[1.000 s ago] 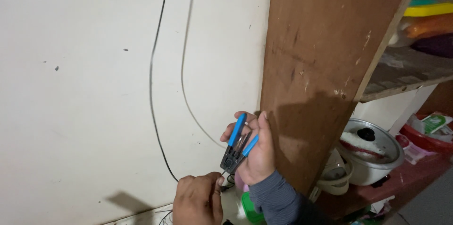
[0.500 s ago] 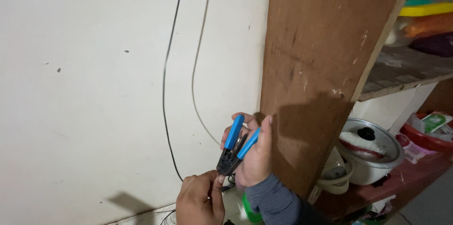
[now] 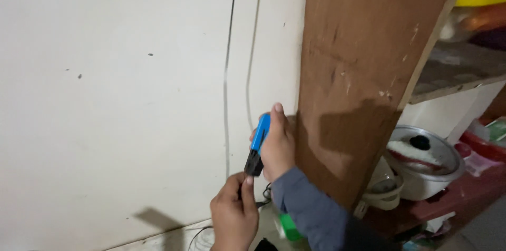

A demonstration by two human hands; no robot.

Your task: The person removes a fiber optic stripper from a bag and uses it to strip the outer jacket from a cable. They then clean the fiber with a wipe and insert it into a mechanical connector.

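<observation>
My right hand (image 3: 278, 144) grips blue-handled pliers (image 3: 258, 143) with the handles squeezed together, jaws pointing down. Just below the jaws, my left hand (image 3: 233, 214) pinches the lower end of a thin wire; the wire end itself is hidden by the fingers. A black cable (image 3: 227, 98) and a white cable (image 3: 252, 61) run down the cream wall (image 3: 116, 98) toward the hands. My right forearm wears a grey-blue sleeve (image 3: 308, 211).
A brown wooden shelf side panel (image 3: 358, 72) stands right beside my right hand. Behind it sit a metal cooker with a lid (image 3: 421, 161), a small bowl (image 3: 385, 188) and colourful items on shelves. A green object (image 3: 289, 227) lies below the sleeve.
The plier handles, spread apart earlier, are now squeezed together. The view has shifted left, so both hands and the cables sit slightly further right in the picture.
</observation>
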